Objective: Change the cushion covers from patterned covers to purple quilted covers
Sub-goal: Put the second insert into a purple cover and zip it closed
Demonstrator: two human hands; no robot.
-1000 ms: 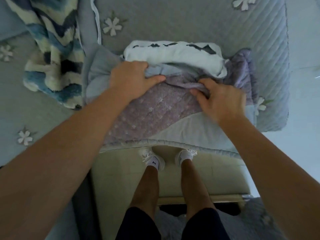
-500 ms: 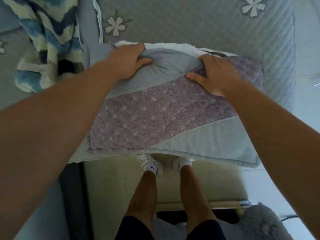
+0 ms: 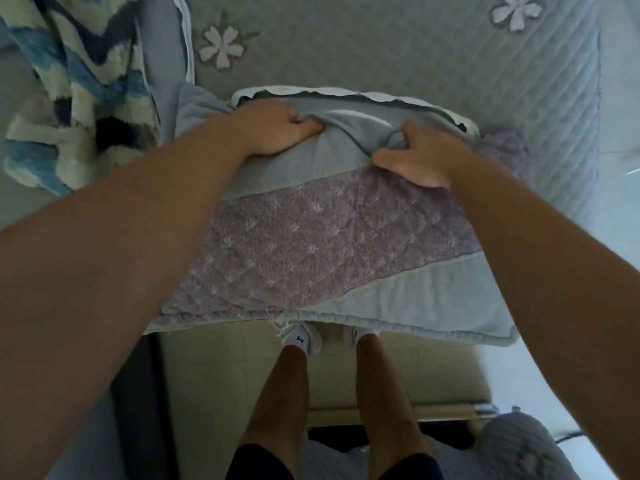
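A zigzag blue-and-white throw [image 3: 65, 88] lies at the left on the quilted floral sofa cover [image 3: 398, 50]. Just beside it, the left hand [image 3: 273, 128] has its fingers curled tight into the grey top band of the purple quilted cover [image 3: 311, 247], which lies across the sofa's front edge. A white rim of the cushion insert [image 3: 346, 91] peeks past the opening. The right hand [image 3: 420, 157] likewise bunches the grey fabric. Best to draw both sides evenly over the insert, then seat the corners.
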